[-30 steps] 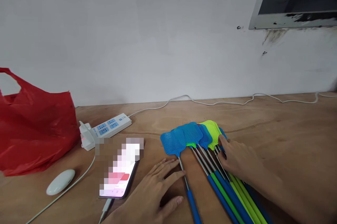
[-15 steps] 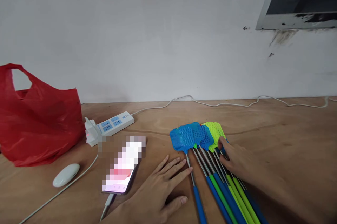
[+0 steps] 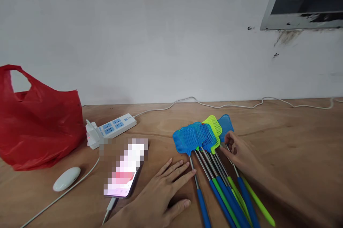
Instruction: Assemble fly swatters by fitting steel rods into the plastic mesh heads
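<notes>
Left fingers [image 3: 184,180] splayed flat; right fingers [image 3: 232,136] curled toward the thumb [image 3: 228,153], right forearm [image 3: 282,190] aslant.

Brown wooden tabletop [image 3: 300,138] lies open rightward of the right hand [image 3: 239,152]; blue and lime mesh flyswatters [image 3: 198,137] crowd its fingers' left.

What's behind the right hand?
Past the right hand: part of a blue swatter head, then wooden table. The hand covers the head's lower right corner; anything beneath its palm can't be seen.
</notes>
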{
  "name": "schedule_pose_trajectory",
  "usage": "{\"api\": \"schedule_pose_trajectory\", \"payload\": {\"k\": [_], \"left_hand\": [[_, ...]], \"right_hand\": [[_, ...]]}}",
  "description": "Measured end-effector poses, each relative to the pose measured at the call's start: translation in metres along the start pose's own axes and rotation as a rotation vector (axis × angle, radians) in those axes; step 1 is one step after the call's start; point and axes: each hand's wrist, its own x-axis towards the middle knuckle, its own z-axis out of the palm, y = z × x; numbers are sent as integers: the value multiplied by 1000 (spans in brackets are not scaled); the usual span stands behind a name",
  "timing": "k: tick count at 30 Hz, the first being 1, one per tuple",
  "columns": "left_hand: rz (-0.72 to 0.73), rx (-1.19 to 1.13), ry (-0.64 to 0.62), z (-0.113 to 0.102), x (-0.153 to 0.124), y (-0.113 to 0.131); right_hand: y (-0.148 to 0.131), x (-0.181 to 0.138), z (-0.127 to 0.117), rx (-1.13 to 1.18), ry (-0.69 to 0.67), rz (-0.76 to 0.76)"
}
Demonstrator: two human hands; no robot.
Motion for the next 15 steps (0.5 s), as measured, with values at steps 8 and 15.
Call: {"api": "schedule_pose_trajectory", "payload": {"k": [8,15], "left_hand": [[-3,4,-16,-1,0,1],[-12,10,-1,-2,1,3]], "right_hand": [[-25,0,-11,413,128,119],[-32,-7,-9,668,-66,169]]}}
